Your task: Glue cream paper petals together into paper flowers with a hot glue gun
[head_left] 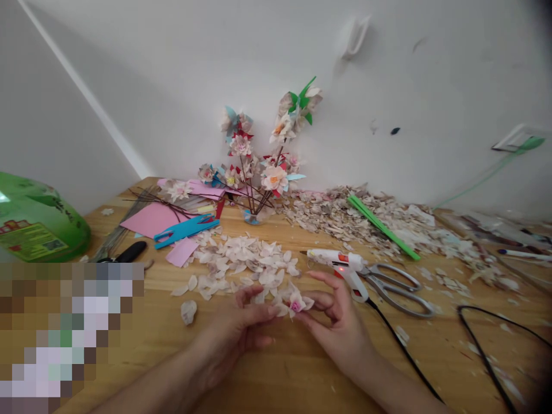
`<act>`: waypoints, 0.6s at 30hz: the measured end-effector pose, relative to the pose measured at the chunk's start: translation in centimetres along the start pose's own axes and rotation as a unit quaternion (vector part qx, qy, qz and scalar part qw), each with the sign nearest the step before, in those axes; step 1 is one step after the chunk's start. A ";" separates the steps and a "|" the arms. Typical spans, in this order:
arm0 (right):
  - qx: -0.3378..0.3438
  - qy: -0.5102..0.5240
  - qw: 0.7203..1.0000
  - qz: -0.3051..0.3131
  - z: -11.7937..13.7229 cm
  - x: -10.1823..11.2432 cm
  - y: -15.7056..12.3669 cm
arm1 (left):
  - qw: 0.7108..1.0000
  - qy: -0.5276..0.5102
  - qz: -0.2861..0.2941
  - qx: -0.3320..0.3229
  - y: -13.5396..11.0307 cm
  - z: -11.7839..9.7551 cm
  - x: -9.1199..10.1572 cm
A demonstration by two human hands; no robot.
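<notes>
A small handmade flower [295,306] with whitish petals and a pink centre is between my two hands. My right hand [336,322] pinches it from the right with thumb and fingers, the index finger raised. My left hand [241,325] has its thumb and finger closed on a pale petal [282,309] at the flower's left side. Just beyond lies a heap of loose whitish petals [250,256]. One crumpled petal [188,311] sits apart to the left. A white glue gun [336,259] with a lit red light rests beyond my right hand.
Scissors [399,287] lie against the glue gun, whose black cord [401,348] runs forward. Finished flowers [275,179] stand in a small clear cup [254,217]. Scraps [375,218], green strips [383,227], blue tool [185,230], pink paper [150,219] and a green bottle [38,218] surround.
</notes>
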State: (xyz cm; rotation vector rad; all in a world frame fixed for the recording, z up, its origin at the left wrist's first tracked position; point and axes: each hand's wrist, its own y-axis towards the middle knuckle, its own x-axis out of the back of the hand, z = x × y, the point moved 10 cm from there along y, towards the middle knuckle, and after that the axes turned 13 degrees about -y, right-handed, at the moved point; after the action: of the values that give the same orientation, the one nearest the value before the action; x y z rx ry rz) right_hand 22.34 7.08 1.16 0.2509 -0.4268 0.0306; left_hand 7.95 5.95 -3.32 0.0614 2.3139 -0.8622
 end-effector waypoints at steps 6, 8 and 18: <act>0.120 -0.132 0.983 -0.034 1.9 0.8 -1.1 | 0.998 0.044 0.025 -0.033 -0.3 -0.4 -0.7; 0.170 -0.159 0.972 -0.035 3.0 0.8 -1.5 | 0.998 0.044 0.034 -0.039 -0.2 -0.3 -0.8; 0.250 -0.228 0.941 -0.021 4.4 0.4 -2.2 | 0.995 0.047 0.046 -0.074 -0.7 -0.9 -1.1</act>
State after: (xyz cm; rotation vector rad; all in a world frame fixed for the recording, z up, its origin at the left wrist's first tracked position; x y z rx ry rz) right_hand 21.12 3.83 4.73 0.7778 -0.8758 0.0386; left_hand 8.14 6.13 -1.82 0.1450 2.4350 -0.6523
